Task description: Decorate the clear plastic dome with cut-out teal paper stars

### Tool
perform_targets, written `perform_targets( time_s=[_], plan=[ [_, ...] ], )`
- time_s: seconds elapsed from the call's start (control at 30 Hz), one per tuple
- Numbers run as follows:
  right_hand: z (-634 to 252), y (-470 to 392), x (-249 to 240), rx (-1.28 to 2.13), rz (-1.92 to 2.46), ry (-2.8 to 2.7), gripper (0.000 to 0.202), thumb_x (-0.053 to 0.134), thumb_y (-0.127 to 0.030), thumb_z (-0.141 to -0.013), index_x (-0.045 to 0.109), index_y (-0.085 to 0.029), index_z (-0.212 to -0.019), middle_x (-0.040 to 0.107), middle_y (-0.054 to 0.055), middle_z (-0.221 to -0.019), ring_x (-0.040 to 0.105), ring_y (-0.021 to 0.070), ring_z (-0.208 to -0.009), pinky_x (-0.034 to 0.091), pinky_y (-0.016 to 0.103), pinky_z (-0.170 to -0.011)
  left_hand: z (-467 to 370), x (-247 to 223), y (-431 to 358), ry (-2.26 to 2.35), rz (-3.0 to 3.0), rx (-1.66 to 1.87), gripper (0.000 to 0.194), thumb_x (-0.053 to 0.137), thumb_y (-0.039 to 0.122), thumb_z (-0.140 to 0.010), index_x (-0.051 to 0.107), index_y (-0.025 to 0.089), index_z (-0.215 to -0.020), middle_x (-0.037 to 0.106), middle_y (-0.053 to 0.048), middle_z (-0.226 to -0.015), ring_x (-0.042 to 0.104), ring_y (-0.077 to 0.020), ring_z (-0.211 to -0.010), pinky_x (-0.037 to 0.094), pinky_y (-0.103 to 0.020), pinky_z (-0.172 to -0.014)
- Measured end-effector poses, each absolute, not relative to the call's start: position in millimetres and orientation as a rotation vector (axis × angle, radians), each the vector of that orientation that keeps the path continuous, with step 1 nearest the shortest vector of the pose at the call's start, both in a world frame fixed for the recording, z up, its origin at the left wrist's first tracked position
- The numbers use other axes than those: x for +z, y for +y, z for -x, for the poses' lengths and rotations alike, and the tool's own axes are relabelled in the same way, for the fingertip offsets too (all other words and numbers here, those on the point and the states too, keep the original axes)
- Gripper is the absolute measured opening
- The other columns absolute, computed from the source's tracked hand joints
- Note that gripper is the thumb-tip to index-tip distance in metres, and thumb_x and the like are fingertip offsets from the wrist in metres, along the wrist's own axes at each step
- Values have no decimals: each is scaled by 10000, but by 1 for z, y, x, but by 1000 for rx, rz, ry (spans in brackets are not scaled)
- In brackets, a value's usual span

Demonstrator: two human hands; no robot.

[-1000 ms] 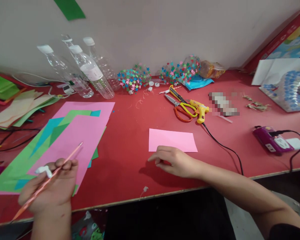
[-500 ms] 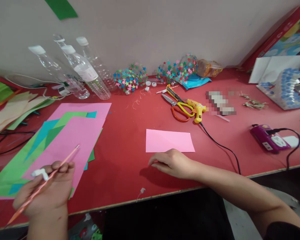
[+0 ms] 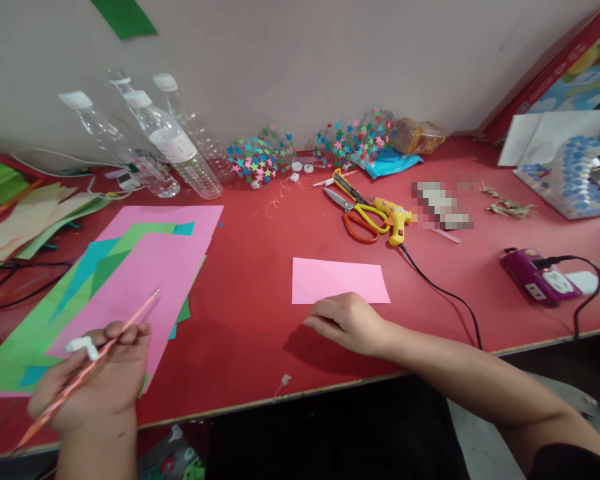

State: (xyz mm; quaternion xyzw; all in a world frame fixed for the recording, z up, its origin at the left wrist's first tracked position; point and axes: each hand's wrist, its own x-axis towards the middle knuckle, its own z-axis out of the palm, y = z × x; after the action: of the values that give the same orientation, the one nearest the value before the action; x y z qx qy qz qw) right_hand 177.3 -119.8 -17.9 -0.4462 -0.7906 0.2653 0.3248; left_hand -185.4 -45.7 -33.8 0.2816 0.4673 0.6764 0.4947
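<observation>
My left hand (image 3: 97, 373), palm up at the left, is closed around an orange-pink pencil (image 3: 70, 388) whose eraser end points up and away. A small white wireless earbud (image 3: 83, 345) sits in the same hand by the thumb. Beneath that hand lies a pile of coloured paper with a pink sheet (image 3: 145, 267) on top. My right hand (image 3: 350, 325) rests just in front of a small pink paper rectangle (image 3: 330, 279), overlapping its lower edge in view. Its fingers are loosely curled together, and nothing shows in them.
Behind the pink rectangle lie scissors (image 3: 363, 223) and a yellow glue gun (image 3: 396, 219) with a black cord. Clear bottles (image 3: 173, 143) and star-covered bottles (image 3: 260, 160) line the wall. A purple power adapter (image 3: 537, 277) sits at the right of the red table (image 3: 250, 267).
My right hand has shifted slightly right and up, its fingers curling in more. My left hand with the pencil and earbud has hardly moved.
</observation>
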Motion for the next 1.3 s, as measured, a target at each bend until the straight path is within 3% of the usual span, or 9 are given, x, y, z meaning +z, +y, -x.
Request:
perform_targets(
  time_s=[0.1,0.23,0.43,0.67,0.87,1.03,1.2,1.3],
  plan=[
    [-176,-120,-17,659,1097,-2097,217,461,-155,-950,607,-166,-1110,704,82,-959,638,149,-823,493,254,-745,186,-35,-45,1130,-680,1640,171,630,295,-533,601,172,-646,519,-2,-740,471,-134,-683,478,-334,-777],
    [-177,-116,-17,430,1138,-2209,193,448,-143,-958,628,-154,-1026,701,119,-1005,623,202,-934,516,331,-834,186,-34,-46,1138,-694,1636,167,628,302,-547,603,177,-654,526,5,-742,476,-134,-692,476,-335,-799],
    [-184,-108,-29,123,1526,-2312,332,643,-283,-892,621,-110,-1175,636,193,-1271,555,327,-1173,415,538,-1051,184,-33,-46,1136,-710,1640,146,610,299,-553,580,178,-628,513,1,-738,473,-137,-683,458,-349,-800],
    [-181,-110,-33,187,1288,-2439,323,599,-294,-927,630,-93,-1178,656,158,-1272,563,294,-1181,359,521,-1115,186,-36,-44,1124,-679,1663,166,615,292,-535,587,165,-639,520,-4,-736,478,-135,-681,463,-348,-793],
    [-187,-104,-32,192,1319,-2341,215,535,-204,-949,662,-103,-1090,702,148,-1161,611,260,-1037,465,430,-965,186,-35,-46,1103,-636,1669,183,624,288,-526,582,151,-641,545,-7,-734,510,-132,-685,485,-332,-790],
    [-194,-97,-32,204,1391,-2243,182,561,-202,-939,675,-108,-1044,715,153,-1111,619,256,-974,476,398,-873,184,-32,-47,1100,-590,1660,163,601,269,-531,560,154,-639,533,-2,-729,506,-121,-670,484,-312,-786],
    [-193,-96,-32,187,1504,-2185,331,469,-286,-996,664,-155,-764,694,89,-725,617,192,-702,416,311,-692,182,-32,-47,1024,-589,1689,163,581,259,-532,537,149,-644,532,6,-699,508,-107,-653,482,-294,-789],
    [-196,-95,-35,269,1597,-2070,274,418,-233,-994,679,-158,-957,694,61,-712,607,168,-635,394,274,-627,183,-32,-47,958,-594,1685,166,590,260,-539,513,150,-637,540,10,-687,512,-101,-644,493,-293,-788]
  ],
)
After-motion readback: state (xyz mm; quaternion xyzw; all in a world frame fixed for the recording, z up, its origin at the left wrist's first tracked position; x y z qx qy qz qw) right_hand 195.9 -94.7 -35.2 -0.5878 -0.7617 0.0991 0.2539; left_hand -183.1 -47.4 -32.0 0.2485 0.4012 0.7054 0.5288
